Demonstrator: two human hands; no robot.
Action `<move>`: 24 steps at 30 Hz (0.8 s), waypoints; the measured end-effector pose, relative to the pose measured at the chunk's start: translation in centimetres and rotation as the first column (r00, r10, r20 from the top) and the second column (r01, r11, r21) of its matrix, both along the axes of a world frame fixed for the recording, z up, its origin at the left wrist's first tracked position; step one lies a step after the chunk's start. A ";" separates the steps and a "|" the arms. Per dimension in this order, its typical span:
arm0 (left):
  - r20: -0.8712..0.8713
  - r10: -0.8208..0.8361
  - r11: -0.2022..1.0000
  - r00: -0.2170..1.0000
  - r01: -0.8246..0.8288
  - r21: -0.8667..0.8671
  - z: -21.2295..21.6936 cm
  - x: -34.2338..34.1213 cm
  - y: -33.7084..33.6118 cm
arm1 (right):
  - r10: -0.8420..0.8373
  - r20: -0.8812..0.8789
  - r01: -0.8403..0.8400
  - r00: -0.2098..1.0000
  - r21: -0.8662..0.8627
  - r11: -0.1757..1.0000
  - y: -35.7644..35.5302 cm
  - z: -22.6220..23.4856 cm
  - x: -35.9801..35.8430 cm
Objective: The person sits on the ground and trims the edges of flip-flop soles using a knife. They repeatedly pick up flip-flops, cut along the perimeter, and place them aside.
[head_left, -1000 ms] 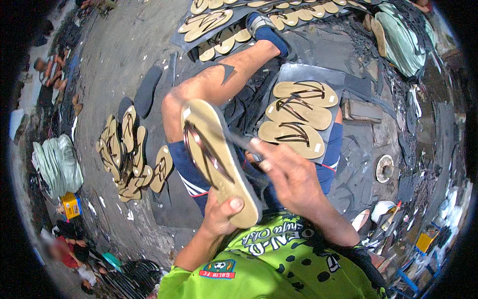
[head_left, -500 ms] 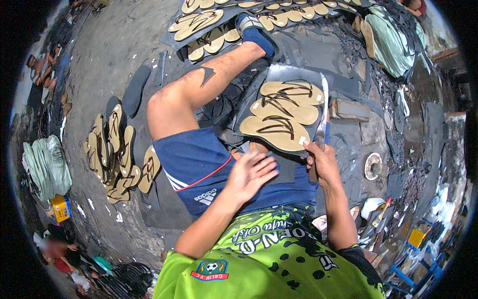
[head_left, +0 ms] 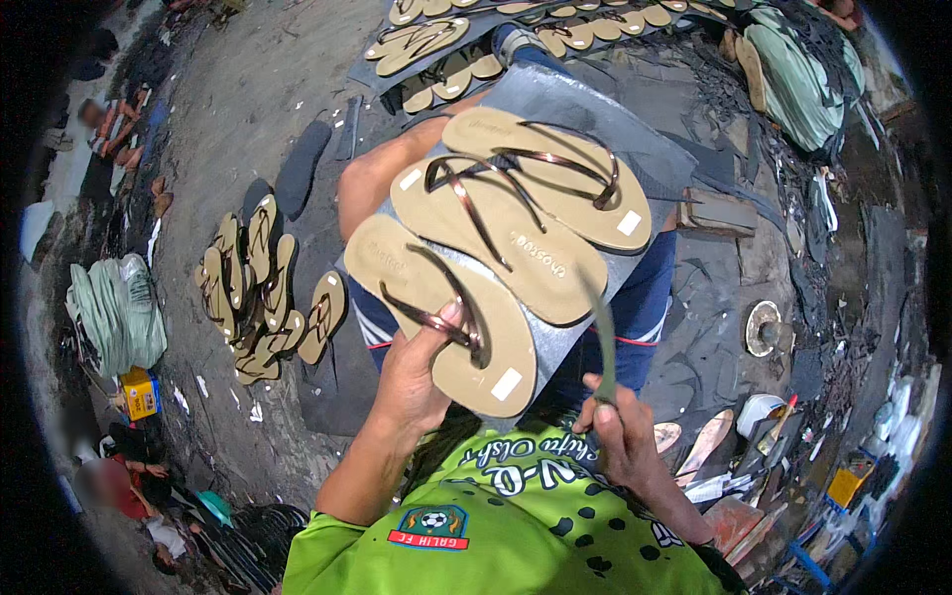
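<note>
My left hand [head_left: 412, 382] grips the near left edge of a grey sole sheet [head_left: 555, 91], its thumb pressed on the nearest of three tan flip-flops. The near flip-flop [head_left: 416, 297], the middle flip-flop [head_left: 501, 233] and the far flip-flop [head_left: 555, 178] lie side by side on the sheet, each with shiny brown straps and a small white label. My right hand [head_left: 625, 436] is closed around a knife [head_left: 603, 337], low by my shirt. The thin, curved blade points up beside the sheet's right edge; whether it touches is unclear. The left fingers are hidden under the sheet.
A pile of finished flip-flops [head_left: 248, 297] lies on the floor at left, with dark sole pieces [head_left: 300, 169] behind it. More flip-flops [head_left: 426, 42] stand in rows at the far side. At right are a wooden block [head_left: 716, 213], a round spool [head_left: 764, 327] and a green sack [head_left: 793, 79].
The sheet with the flip-flops has come up closer and tilted. My left hand, open before, now grips it. My right hand has let go of the sheet's edge and raised the knife blade.
</note>
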State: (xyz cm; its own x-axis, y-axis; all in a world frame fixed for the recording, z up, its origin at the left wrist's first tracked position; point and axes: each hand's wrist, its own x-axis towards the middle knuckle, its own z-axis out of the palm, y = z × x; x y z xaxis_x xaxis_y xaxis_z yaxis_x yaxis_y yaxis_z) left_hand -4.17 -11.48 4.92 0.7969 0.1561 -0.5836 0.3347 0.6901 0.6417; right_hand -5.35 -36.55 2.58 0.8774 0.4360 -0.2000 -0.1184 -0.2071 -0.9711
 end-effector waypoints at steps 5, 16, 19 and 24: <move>-0.112 0.121 0.981 0.986 -0.137 -0.140 1.7 -2.5 -0.6 | 0.139 0.310 -0.055 0.941 -0.264 0.963 1.2 0.9 -0.8; 0.086 0.100 0.989 0.991 -0.090 -0.114 0.0 -2.6 -1.1 | 0.365 0.209 -0.174 0.907 -0.603 0.778 4.1 -2.3 2.0; 0.101 0.100 0.988 0.990 -0.087 -0.131 0.2 -2.4 -1.1 | 0.431 0.231 -0.260 0.872 -0.527 0.809 4.6 -2.8 3.3; 0.104 0.083 0.985 0.991 -0.066 -0.158 0.2 -3.0 -0.3 | 0.425 0.500 -0.289 0.755 -0.328 0.899 6.9 -0.5 6.9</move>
